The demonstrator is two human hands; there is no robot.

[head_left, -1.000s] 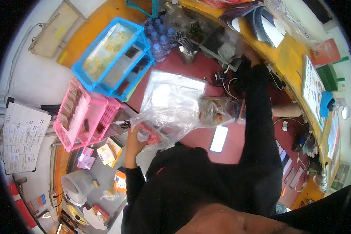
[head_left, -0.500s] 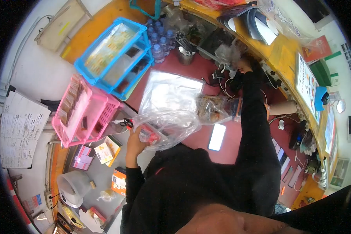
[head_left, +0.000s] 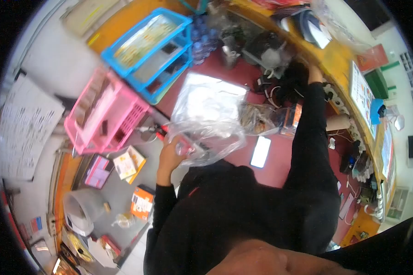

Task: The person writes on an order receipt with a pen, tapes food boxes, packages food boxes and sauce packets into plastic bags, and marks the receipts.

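My left hand (head_left: 171,155) is closed on the edge of a clear plastic bag (head_left: 220,142). Something red and grey shows through the film beside my fingers, too blurred to name. My right arm stretches far forward, and my right hand (head_left: 314,72) is at the back right, against the wooden ledge (head_left: 303,48). Beside it lies a dark bundle (head_left: 297,75) with cables around it. The fingers of that hand are smeared and partly hidden. A silvery flat packet in clear wrap (head_left: 209,98) lies just beyond the bag.
A white-screened phone (head_left: 260,152) lies on the red tabletop (head_left: 275,172). Blue stacked trays (head_left: 147,50) and a pink basket (head_left: 108,114) stand at left. Water bottles (head_left: 202,43) and a metal cup (head_left: 229,57) are at the back. An orange-and-white box (head_left: 142,202) sits on the grey surface.
The view has shifted, so most objects appear slightly right and higher. My right hand has moved right along the ledge, away from the clear plastic at the back. My left hand keeps the bag.
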